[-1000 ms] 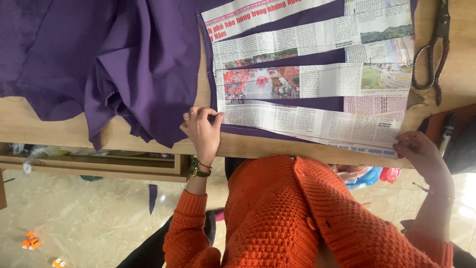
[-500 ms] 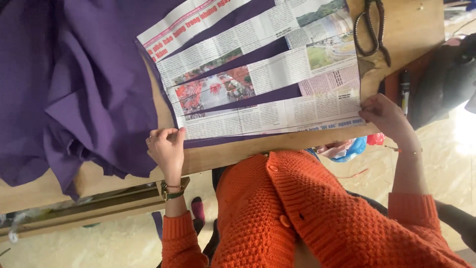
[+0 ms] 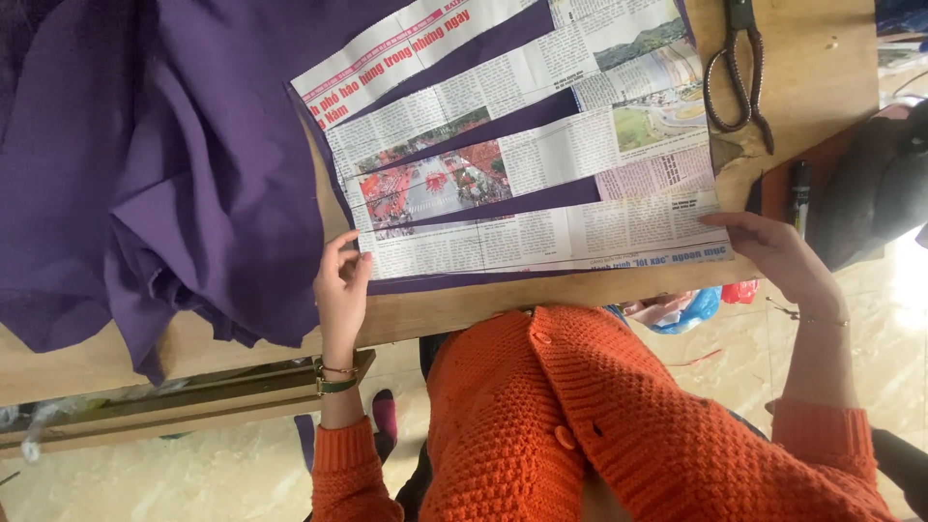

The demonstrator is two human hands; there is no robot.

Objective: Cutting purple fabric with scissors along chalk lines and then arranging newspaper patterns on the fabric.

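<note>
Several long newspaper strips (image 3: 503, 184) fan out over purple fabric (image 3: 193, 164) on a wooden table (image 3: 822, 87). My left hand (image 3: 340, 290) rests at the left end of the nearest strip, fingertips on its corner and the fabric edge. My right hand (image 3: 773, 256) lies flat on the right end of the same strip (image 3: 541, 244). Neither hand lifts anything. Orange knitted sleeves cover both arms, and there is a bracelet on my left wrist.
Black-handled scissors (image 3: 737, 77) lie on bare wood at the far right. A dark pen (image 3: 800, 193) sits past the table's right edge beside dark cloth (image 3: 875, 184). Loose fabric hangs over the near edge at left. A wooden rail (image 3: 193, 401) and tiled floor are below.
The view has shifted and tilted, so the strips now slant. Both hands stay on the ends of the nearest strip, and my right hand has flattened further onto it.
</note>
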